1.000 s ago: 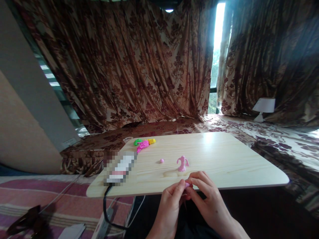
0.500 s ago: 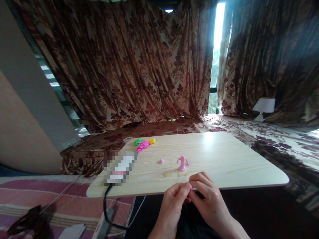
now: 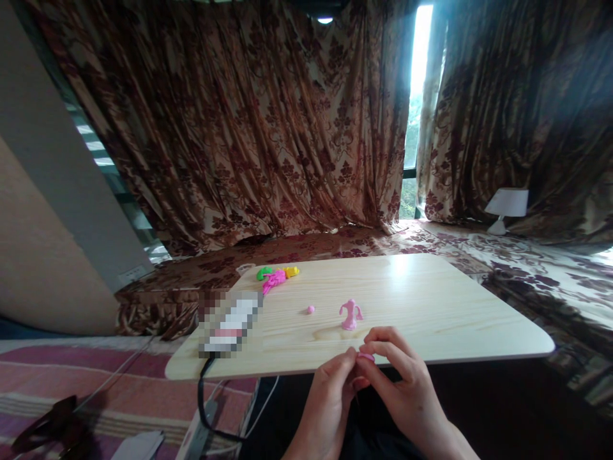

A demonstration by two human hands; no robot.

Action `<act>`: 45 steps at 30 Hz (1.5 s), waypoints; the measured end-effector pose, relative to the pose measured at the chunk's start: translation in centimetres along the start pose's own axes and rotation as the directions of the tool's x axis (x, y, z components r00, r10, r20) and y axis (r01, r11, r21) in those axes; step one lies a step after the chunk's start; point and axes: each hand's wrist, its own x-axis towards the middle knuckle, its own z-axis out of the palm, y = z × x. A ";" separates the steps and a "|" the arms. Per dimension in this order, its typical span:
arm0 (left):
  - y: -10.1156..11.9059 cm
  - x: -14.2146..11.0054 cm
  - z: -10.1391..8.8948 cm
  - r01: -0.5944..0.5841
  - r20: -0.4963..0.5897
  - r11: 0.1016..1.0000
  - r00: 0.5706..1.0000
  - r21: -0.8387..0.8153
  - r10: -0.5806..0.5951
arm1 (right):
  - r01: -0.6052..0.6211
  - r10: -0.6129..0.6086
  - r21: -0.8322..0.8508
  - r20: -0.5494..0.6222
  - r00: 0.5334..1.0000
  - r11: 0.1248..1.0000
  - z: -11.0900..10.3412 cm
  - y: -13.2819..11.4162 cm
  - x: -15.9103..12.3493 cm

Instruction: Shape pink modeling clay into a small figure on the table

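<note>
Between my fingertips, at the table's near edge, is a small flattened piece of pink modelling clay [image 3: 366, 357]. My left hand [image 3: 332, 383] pinches its left end, fingers closed. My right hand [image 3: 402, 377] has thumb and index finger closed on the same piece from the right. Just beyond my hands a pink clay figure [image 3: 351, 315] stands upright, with a wide base and two drooping arm-like parts. A small pink clay ball [image 3: 311, 310] lies to its left. Neither of these is touched by my hands.
Green [image 3: 264, 273], magenta [image 3: 274, 279] and yellow lumps [image 3: 292, 273] lie at the far left of the wooden table [image 3: 431, 306]. A blurred-out device [image 3: 234, 322] with a black cable [image 3: 204, 399] sits at the left edge. A white lamp [image 3: 507, 203] stands beyond, right.
My right index finger has lifted and my fingertips have shifted slightly, so more of the pink clay piece shows. The figure and the ball on the table have stayed in place.
</note>
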 end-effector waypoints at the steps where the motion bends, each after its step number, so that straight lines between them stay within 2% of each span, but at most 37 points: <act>1: 0.0 0.0 0.0 -0.004 -0.005 1.000 1.000 -0.010 0.004 | -0.008 0.008 -0.006 0.020 1.000 1.000 0.0 0.0 0.1; 7: 0.3 -0.1 0.1 -0.009 0.018 1.000 1.000 -0.007 0.009 | 0.013 -0.007 -0.055 0.112 0.994 0.998 0.1 0.1 0.0; 11: 0.3 -0.2 0.4 -0.010 -0.005 0.991 1.000 0.136 0.011 | 0.044 -0.037 -0.084 0.085 0.996 0.996 -0.1 0.3 0.0; 14: 0.0 -0.1 0.2 -0.007 -0.027 0.973 1.000 0.229 0.013 | 0.012 -0.006 -0.093 0.066 0.998 0.996 0.0 0.5 -0.1; 20: 0.1 0.0 -0.1 -0.016 0.010 0.998 1.000 0.067 0.016 | -0.020 0.026 -0.051 0.121 0.992 0.999 0.3 0.7 -0.4; 25: 0.2 0.0 0.1 0.027 0.013 1.000 1.000 -0.007 -0.027 | -0.017 0.018 -0.022 0.071 0.997 1.000 0.2 0.5 -0.3; 27: 0.3 -0.1 0.4 0.035 -0.028 0.999 0.999 0.040 -0.034 | -0.025 0.027 -0.026 0.052 0.998 0.999 0.1 0.5 -0.2; 30: 0.5 -0.4 1.0 0.010 -0.104 0.978 0.994 0.208 0.012 | -0.018 0.021 -0.056 0.057 0.998 0.998 0.0 0.6 -0.1; 34: 0.5 -0.5 0.9 -0.018 -0.096 0.946 0.994 0.322 0.052 | 0.012 -0.005 -0.095 0.070 0.998 0.995 0.0 0.6 0.0; 40: 0.0 0.1 -0.6 -0.027 -0.021 0.968 0.999 0.248 0.033 | -0.002 0.012 -0.113 0.082 0.997 0.994 0.2 0.4 -0.2; 45: 0.1 0.0 -0.3 -0.020 0.011 0.988 1.000 0.152 0.018 | -0.010 0.019 -0.102 0.090 0.996 0.995 0.1 0.5 -0.3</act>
